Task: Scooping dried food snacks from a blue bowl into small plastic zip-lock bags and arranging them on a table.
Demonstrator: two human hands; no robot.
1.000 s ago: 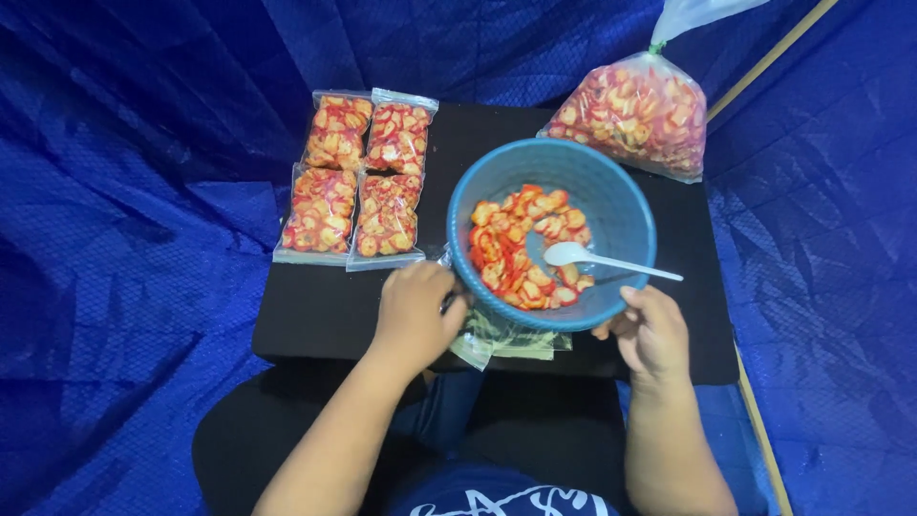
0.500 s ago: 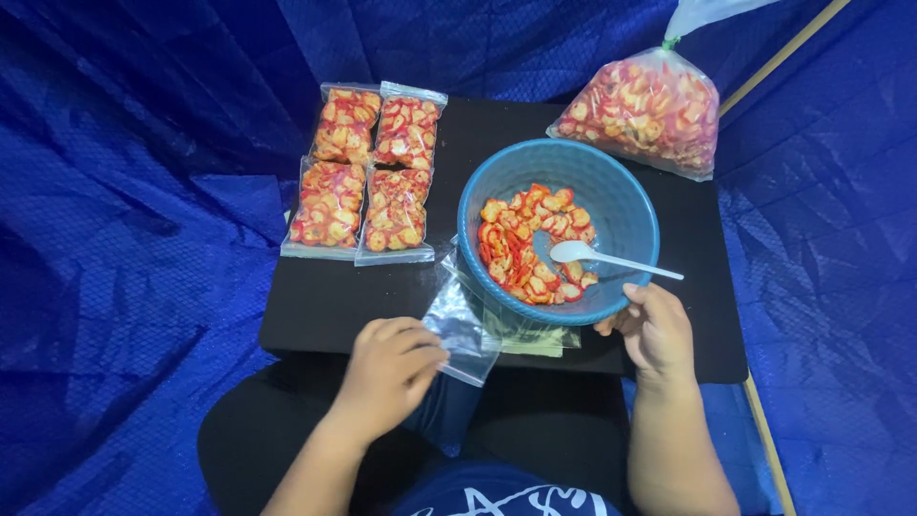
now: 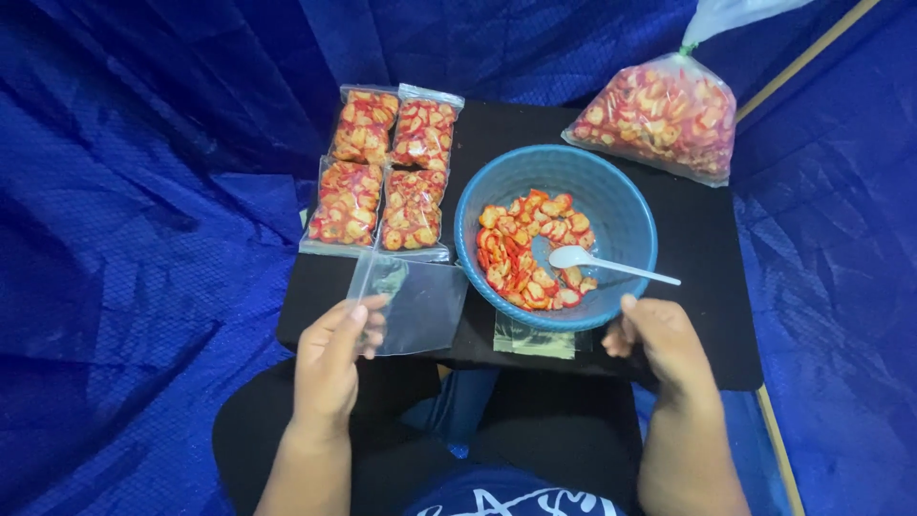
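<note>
My left hand (image 3: 336, 355) pinches an empty clear plastic bag (image 3: 413, 301) by its left edge, holding it flat over the front of the small black table (image 3: 697, 287). My right hand (image 3: 659, 344) rests at the table's front edge, touching the near rim of a blue bowl (image 3: 621, 210); I cannot tell whether it grips the rim. Red and orange snack pieces (image 3: 521, 253) fill the bowl's left half, and a white spoon (image 3: 602, 263) lies in it with its handle pointing right.
Several filled clear packets of the same snacks (image 3: 387, 172) lie side by side at the table's back left. A large knotted bag of snacks (image 3: 659, 115) sits at the back right. More empty bags (image 3: 535, 339) lie under the bowl's front. Blue tarp surrounds the table.
My left hand drew an empty bag out from under the bowl and moved left with it, spreading it flat. My right hand stayed by the bowl's rim.
</note>
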